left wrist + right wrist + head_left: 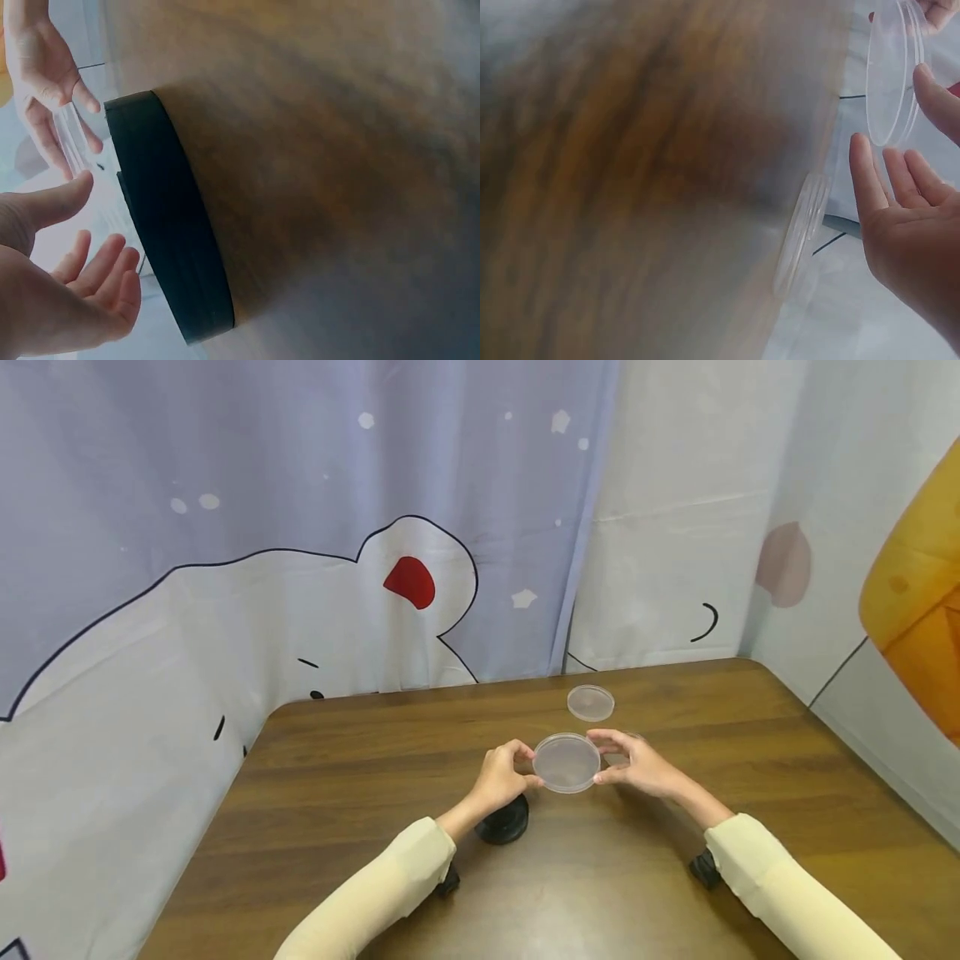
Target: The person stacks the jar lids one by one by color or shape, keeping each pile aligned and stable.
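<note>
A clear, round, shallow dish [567,763], looking like a petri dish, is held above the table between both hands. My left hand [501,777] grips its left edge with thumb and fingers, and my right hand [637,767] grips the right edge. In the right wrist view the dish [889,75] shows doubled rims, with the right thumb [934,97] against it. Below my left hand sits a black round object [504,822]; the left wrist view shows its thick side [169,217]. A second clear dish [591,702] lies farther back.
The brown wooden table [360,777] has rounded back corners. A printed curtain [300,627] hangs along its back, and another fabric sheet [795,568] hangs on the right. Dark devices sit at the left wrist [447,882] and right wrist [704,868].
</note>
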Demonstrator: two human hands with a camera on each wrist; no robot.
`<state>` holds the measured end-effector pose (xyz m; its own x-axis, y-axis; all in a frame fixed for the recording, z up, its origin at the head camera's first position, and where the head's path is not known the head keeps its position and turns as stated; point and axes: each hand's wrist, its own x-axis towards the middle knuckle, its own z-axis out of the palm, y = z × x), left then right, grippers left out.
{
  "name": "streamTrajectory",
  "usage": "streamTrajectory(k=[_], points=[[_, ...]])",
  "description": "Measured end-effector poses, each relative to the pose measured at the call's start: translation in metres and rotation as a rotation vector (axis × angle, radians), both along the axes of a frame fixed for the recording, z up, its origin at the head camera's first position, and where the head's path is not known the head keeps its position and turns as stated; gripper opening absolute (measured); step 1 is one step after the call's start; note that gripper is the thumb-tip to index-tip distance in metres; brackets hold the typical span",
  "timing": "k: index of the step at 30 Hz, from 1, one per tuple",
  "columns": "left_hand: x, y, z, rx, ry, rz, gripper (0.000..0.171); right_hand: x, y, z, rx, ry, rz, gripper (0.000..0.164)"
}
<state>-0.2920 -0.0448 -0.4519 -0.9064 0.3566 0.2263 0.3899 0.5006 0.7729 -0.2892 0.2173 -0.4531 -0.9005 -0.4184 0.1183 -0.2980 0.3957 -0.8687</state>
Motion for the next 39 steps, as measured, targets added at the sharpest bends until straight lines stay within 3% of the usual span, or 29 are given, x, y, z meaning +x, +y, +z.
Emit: streamTrajectory(k=[8, 14, 28, 39], points=[[-0.005, -0.001, -0.004, -0.079, -0.016, -0.004, 0.034, -0.004, 0.000, -0.004, 0.056, -0.049, 0.054, 0.077], [-0.010, -0.002, -0.008, -0.141, -0.043, -0.020, 0.034, -0.005, -0.004, -0.009, 0.080, -0.014, 0.067, 0.076], [-0.014, -0.003, -0.011, -0.087, -0.062, -0.028, 0.033, -0.007, -0.006, -0.011, 0.098, -0.016, 0.068, 0.073], [-0.015, 0.001, -0.012, -0.117, -0.090, -0.043, 0.035, -0.004, -0.001, -0.013, 0.108, -0.028, 0.049, 0.074]])
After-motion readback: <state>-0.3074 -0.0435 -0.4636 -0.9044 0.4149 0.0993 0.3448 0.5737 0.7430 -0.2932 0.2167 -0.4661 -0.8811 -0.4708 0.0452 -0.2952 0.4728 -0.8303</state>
